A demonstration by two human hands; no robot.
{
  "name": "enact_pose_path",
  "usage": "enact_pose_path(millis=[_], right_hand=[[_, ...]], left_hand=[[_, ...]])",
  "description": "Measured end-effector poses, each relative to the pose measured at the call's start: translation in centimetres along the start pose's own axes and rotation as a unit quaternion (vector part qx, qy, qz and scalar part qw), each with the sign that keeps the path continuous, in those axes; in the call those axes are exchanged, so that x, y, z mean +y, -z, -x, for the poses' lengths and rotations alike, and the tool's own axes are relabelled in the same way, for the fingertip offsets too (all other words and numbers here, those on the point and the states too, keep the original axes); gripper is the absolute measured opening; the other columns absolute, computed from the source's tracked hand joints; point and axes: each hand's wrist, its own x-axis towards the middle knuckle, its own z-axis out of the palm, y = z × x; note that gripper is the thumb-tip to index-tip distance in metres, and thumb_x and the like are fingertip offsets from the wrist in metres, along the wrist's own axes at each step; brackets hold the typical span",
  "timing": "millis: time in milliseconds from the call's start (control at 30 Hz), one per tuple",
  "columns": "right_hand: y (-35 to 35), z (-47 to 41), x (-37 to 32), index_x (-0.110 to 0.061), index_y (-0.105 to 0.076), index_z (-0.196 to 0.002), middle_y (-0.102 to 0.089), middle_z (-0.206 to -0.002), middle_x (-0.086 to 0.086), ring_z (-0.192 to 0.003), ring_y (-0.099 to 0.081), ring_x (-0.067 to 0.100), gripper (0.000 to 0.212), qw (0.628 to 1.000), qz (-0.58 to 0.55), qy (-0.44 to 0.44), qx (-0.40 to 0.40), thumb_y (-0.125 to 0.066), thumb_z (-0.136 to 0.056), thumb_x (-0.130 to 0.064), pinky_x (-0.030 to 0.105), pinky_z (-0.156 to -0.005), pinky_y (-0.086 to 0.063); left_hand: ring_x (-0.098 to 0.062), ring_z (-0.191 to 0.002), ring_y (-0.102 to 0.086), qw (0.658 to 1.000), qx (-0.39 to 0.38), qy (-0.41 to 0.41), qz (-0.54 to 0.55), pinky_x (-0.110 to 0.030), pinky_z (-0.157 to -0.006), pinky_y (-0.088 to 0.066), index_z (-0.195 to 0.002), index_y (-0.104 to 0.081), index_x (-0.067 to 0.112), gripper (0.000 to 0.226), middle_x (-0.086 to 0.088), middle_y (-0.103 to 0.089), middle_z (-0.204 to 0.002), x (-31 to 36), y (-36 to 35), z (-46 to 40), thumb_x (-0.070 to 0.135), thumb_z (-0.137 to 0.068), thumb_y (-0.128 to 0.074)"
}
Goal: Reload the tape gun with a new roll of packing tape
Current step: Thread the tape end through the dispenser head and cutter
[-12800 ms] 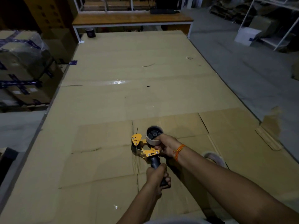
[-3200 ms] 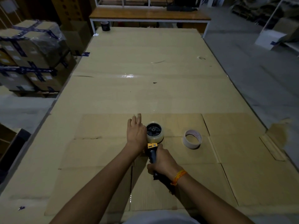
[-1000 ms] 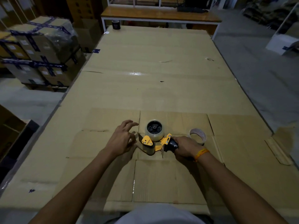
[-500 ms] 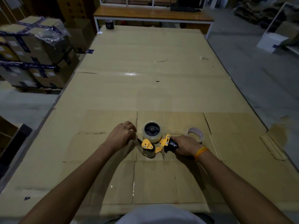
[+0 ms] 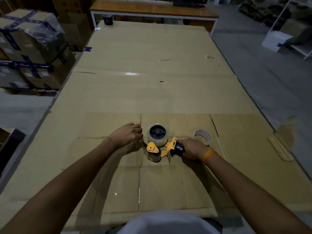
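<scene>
A yellow and black tape gun (image 5: 160, 149) lies on its side on the cardboard-covered table (image 5: 152, 81). A clear roll of packing tape (image 5: 157, 134) sits on its black hub. My right hand (image 5: 192, 148) grips the gun's black handle. My left hand (image 5: 128, 135) is at the gun's front end, with its fingers pinched on the loose tape end by the roller. An empty tape core (image 5: 202, 136) lies just beyond my right hand.
Wrapped cartons (image 5: 28, 53) are stacked off the table's left side. A dark cup (image 5: 108, 19) stands at the far left corner, with a wooden bench (image 5: 152, 9) behind it. Bare floor and white shelves (image 5: 290, 36) are at the right.
My left hand closed from spread fingers into a pinch at the gun's front and drew slightly left. My right hand stays on the handle. The view shifted a little.
</scene>
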Motion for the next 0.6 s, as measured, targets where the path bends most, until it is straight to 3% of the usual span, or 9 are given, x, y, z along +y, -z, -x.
enact_pose_path(millis=[133,333,467,533,600], right_hand=[[-0.5,-0.1,0.0,-0.024,-0.054,-0.145,-0.071,-0.131,0.012,-0.117,-0.069,0.037,0.052,1.0,0.005,-0.008,0.003,-0.069,-0.097,-0.034,0.04,-0.081,-0.053],[-0.8,0.0,0.0,-0.024,-0.053,-0.145,-0.071,-0.128,0.014,-0.114,-0.069,0.038,0.052,1.0,0.017,-0.013,0.013,-0.068,-0.096,-0.035,0.038,-0.075,-0.048],[-0.9,0.2,0.1,-0.018,-0.05,-0.137,-0.071,-0.126,0.014,-0.111,-0.069,0.038,0.053,0.999,0.029,-0.013,0.024,-0.07,-0.094,-0.041,0.045,-0.082,-0.058],[-0.8,0.7,0.2,-0.019,-0.043,-0.139,-0.069,-0.128,0.012,-0.111,-0.069,0.037,0.067,0.999,0.005,0.001,0.047,-0.074,-0.087,-0.046,0.047,-0.084,-0.06],[-0.7,1.3,0.4,-0.022,-0.028,-0.156,-0.061,-0.142,0.011,-0.116,-0.068,0.036,0.097,0.997,-0.029,0.018,0.072,-0.077,-0.08,-0.058,0.048,-0.09,-0.059]], left_hand=[[-0.026,-0.089,-0.066,1.0,0.015,0.016,0.022,-0.04,-0.073,-0.059,-0.099,-0.08,0.016,0.011,-0.004,-0.075,-0.091,-0.5,-0.4,0.3,0.025,-0.092,-0.076],[-0.024,-0.092,-0.065,0.997,-0.022,0.069,0.013,-0.038,-0.076,-0.06,-0.109,-0.08,0.016,0.022,-0.004,-0.076,-0.098,-1.3,-0.3,0.4,0.023,-0.089,-0.085],[-0.022,-0.088,-0.068,0.993,-0.024,0.108,0.045,-0.036,-0.074,-0.063,-0.104,-0.082,0.014,0.016,-0.005,-0.079,-0.097,-0.9,-0.1,0.8,0.019,-0.09,-0.084],[-0.023,-0.091,-0.072,0.979,-0.026,0.165,0.121,-0.038,-0.078,-0.065,-0.105,-0.081,0.013,0.011,-0.007,-0.078,-0.101,-0.3,-0.2,1.2,0.016,-0.094,-0.079],[-0.024,-0.097,-0.073,0.937,-0.029,0.248,0.243,-0.041,-0.086,-0.065,-0.113,-0.078,0.012,0.017,-0.008,-0.076,-0.111,0.3,-0.6,2.0,0.009,-0.096,-0.075]])
